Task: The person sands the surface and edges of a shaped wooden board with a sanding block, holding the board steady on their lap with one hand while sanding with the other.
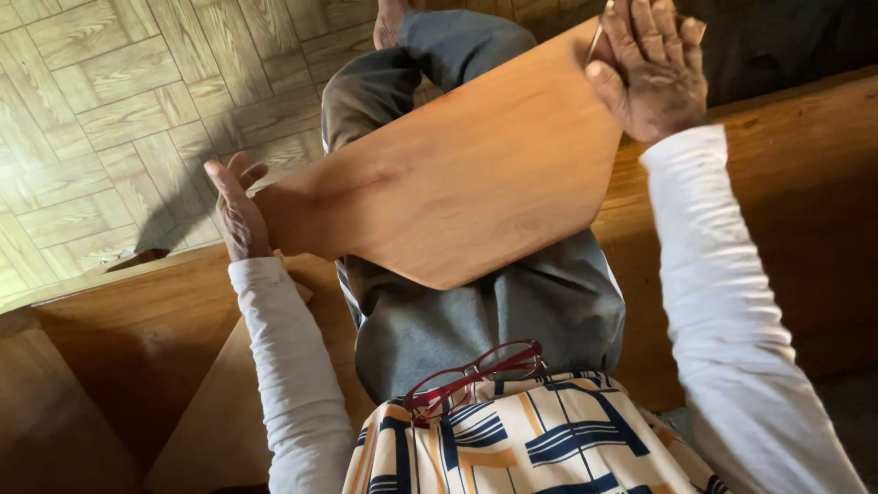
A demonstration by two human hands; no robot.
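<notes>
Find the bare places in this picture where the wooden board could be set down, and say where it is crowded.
Free: the parquet floor beyond the left hand, and the wooden bench beside the right sleeve. Crowded: the lap, covered by the wooden board, which the right hand also grips, with red glasses below.

A woodworking workshop or home: parquet floor (110, 110), wooden bench (786, 183), shaped wooden board (457, 183).

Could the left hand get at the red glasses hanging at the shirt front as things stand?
Probably not at once: the left hand grips the wooden board's narrow end. The red glasses hang uncovered below, so the way looks free once that grip lets go.
</notes>
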